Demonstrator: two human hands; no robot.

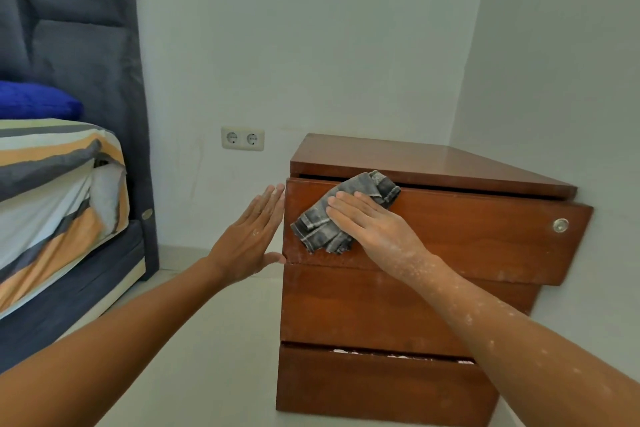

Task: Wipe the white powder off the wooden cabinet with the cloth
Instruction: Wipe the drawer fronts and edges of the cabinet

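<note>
The cabinet (398,305) stands on the floor (214,340) in the room's corner, at about 4 o'clock in the head view, with its top drawer (467,236) pulled slightly out. The right hand (370,229) lies flat with straight fingers (349,204) pressing the cloth (346,211) against the upper left of that drawer front; nothing is curled round the cloth, it is only pinned under the palm. The left hand (252,236) is released too, fingers straight, its edge touching the drawer's left side at 9 o'clock from the cloth, seemingly to steady it. The cloth is a soft, crumpled grey rag, light and limp, so it will likely bunch or slip unless held under a broad flat palm or gathered in the fingers. The cabinet looks stiff and heavy, but the loose drawer may slide when pushed. White powder (398,355) shows along the top edge of the bottom drawer at 6 o'clock, with faint dusting near the top drawer's lower edge and specks on the right forearm, so the job seems unfinished. A round lock (560,225) sits at 3 o'clock on the drawer and could snag the cloth. A bed (62,191) with a blue pillow (34,100) stands well apart at 9 o'clock, and a socket (242,138) is on the wall at 11 o'clock.
</note>
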